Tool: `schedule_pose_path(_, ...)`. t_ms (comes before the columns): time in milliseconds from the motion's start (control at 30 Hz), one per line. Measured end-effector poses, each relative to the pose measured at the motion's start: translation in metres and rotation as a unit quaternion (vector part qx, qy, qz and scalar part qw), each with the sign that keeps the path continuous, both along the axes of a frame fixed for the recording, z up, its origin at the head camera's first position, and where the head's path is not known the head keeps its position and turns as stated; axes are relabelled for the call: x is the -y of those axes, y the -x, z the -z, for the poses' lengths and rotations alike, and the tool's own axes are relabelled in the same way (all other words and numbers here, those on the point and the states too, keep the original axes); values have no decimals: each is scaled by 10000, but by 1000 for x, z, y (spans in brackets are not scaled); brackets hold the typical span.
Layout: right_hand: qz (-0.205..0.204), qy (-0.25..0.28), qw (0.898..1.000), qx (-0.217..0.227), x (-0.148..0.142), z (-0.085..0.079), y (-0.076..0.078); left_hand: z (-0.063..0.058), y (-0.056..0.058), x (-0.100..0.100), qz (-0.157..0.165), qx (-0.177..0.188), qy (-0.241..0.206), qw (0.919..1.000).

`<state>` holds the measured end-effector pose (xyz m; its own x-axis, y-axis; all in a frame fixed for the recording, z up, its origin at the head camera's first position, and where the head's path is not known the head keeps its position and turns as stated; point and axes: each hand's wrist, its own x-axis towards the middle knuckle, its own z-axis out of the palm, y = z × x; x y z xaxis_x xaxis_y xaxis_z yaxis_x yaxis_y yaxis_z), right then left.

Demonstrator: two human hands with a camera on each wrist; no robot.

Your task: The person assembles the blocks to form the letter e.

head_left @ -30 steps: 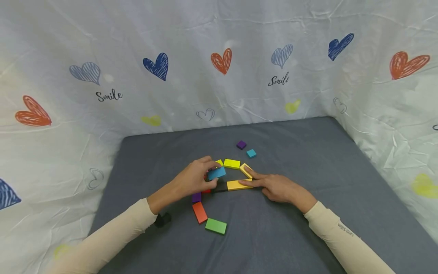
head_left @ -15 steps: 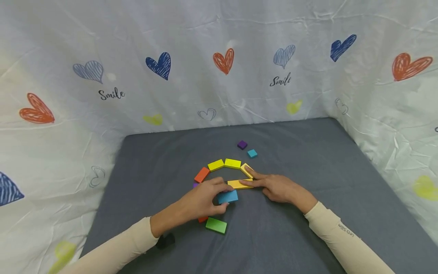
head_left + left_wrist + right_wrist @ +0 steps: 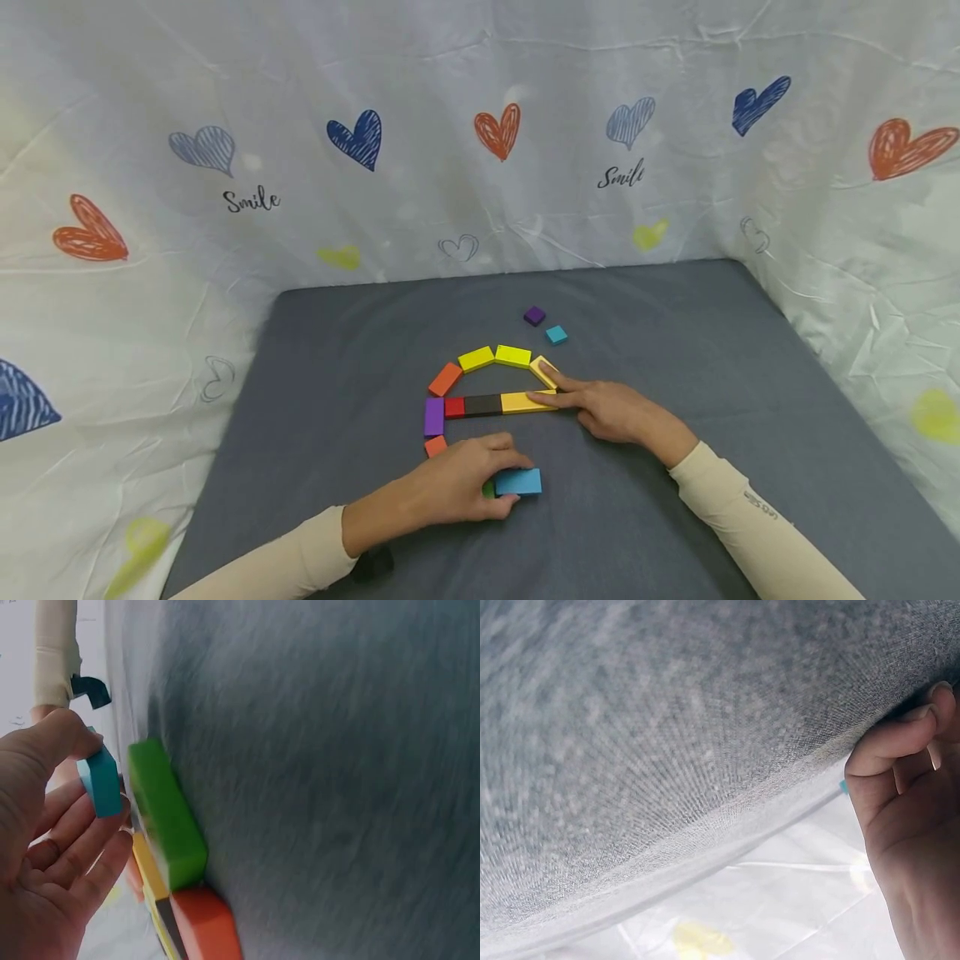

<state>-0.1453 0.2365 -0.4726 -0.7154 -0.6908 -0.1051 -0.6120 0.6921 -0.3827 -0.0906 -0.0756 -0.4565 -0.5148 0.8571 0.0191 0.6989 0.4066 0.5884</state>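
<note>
My left hand (image 3: 465, 482) pinches a blue block (image 3: 519, 482) between thumb and fingers at the lower middle of the head view. The block overlaps a green block there; the left wrist view shows this green block (image 3: 166, 814) on the cloth beside the hand. Two outstretched fingers of my right hand (image 3: 618, 410) rest on a pale yellow block (image 3: 543, 372) and a yellow-orange block (image 3: 523, 402). Left of them, a black block (image 3: 482, 405) and a red block (image 3: 453, 407) continue the straight row. In the right wrist view the thumb and other fingers are tucked in.
Two yellow blocks, an orange-red block (image 3: 446, 379) and a purple block (image 3: 434, 417) form a curve round the row. Another orange-red block (image 3: 436, 447) lies partly behind my left hand. Small purple (image 3: 535, 316) and blue (image 3: 557, 335) pieces lie farther back, before a heart-printed curtain (image 3: 420, 208).
My left hand has carried the blue block from above the row toward the front and right, over to the green block. The right hand has stayed on the yellow blocks.
</note>
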Motion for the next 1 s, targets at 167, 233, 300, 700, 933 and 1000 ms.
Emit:
schedule_pose_path(167,-19,84,10000,-21,0,0,0,7,-7,-3,152,-191,61,9997)
schedule_pose_path(233,-7,82,10000,-16,-1,0,0,9,-9,-4,230,-293,102,9993)
schedule_pose_path(300,-12,83,10000,-13,-1,0,0,10,-11,-5,288,-360,160,9988)
schedule_pose_path(700,18,47,10000,-2,-1,1,1,13,-16,-6,235,-1030,583,9927)
schedule_pose_path(933,-7,32,10000,-38,0,1,1,14,-20,-7,114,-1298,586,9897)
schedule_pose_path(1000,-9,39,10000,-38,0,1,1,15,-21,-7,66,-1407,598,9882)
